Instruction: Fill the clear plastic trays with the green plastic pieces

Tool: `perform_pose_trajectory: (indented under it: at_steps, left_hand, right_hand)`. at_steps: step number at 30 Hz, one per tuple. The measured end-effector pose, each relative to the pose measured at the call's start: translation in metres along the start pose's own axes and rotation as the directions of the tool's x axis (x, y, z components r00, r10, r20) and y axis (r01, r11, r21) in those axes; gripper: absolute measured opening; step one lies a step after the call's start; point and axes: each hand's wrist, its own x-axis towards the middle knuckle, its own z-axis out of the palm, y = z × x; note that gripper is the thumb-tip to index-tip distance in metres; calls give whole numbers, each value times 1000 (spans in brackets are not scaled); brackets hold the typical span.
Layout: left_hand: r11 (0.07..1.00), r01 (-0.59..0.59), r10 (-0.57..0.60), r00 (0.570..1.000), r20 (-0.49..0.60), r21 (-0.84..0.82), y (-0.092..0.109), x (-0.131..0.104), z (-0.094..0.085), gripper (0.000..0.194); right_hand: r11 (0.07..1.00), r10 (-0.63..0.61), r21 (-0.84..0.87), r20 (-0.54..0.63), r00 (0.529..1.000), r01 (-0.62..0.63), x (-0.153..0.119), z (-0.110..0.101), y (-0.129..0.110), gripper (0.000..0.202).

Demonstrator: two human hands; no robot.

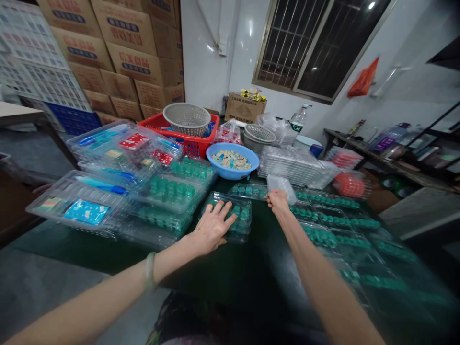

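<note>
My left hand (213,227) lies with spread fingers on a small stack of clear trays (240,218) holding green pieces. Farther right, my right hand (278,199) has its fingers closed on the near edge of a translucent white plastic piece (283,186). Under and beside it run rows of clear trays with green pieces (323,235). Left of my left hand, more trays of green pieces (168,189) are stacked. A blue bowl (233,173) of small pale pieces stands just behind both hands.
Stacked trays with blue pens and packets (89,211) fill the left side. Behind stand a red basket (194,143) with a grey colander (187,117), a second colander (259,134) and stacked clear trays (287,165). Cartons (131,62) rise at the back left.
</note>
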Motion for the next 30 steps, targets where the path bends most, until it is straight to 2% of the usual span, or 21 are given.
perform_pose_trajectory:
  at_steps: [3,6,13,17,20,22,24,27,30]
  left_hand:
    - [1000,-17,17,1000,-18,7,0,0,0,72]
    - [1000,-27,28,999,-46,12,-1,-2,1,74]
    - [998,-60,57,992,-108,-18,-1,-8,4,71]
    - [995,-95,86,980,-181,-42,1,-29,9,57]
    - [997,-52,38,970,-242,-54,2,-44,9,49]
    - [998,3,-17,967,-253,-57,2,-43,3,56]
    - [998,29,-39,973,-226,-47,0,-33,-4,74]
    - [1000,-4,2,993,-120,-11,-4,-9,-12,98]
    - [999,-47,47,999,-17,12,-7,6,-13,103]
  right_hand:
    - [998,51,30,-20,998,-51,-19,-19,-7,26]
    - [996,59,68,13,998,-59,-40,-25,-14,20]
    - [995,51,81,147,988,-63,-78,8,-12,26]
    - [999,27,27,132,991,-31,-83,17,-2,31]
    - [999,-21,-26,116,993,24,-81,18,3,33]
    - [996,-67,-58,114,991,74,-79,18,6,32]
    - [988,-120,-86,118,986,131,-77,20,8,31]
    - [971,-195,-117,134,972,210,-78,20,8,28]
    - [958,-239,-128,141,961,257,-89,10,7,24]
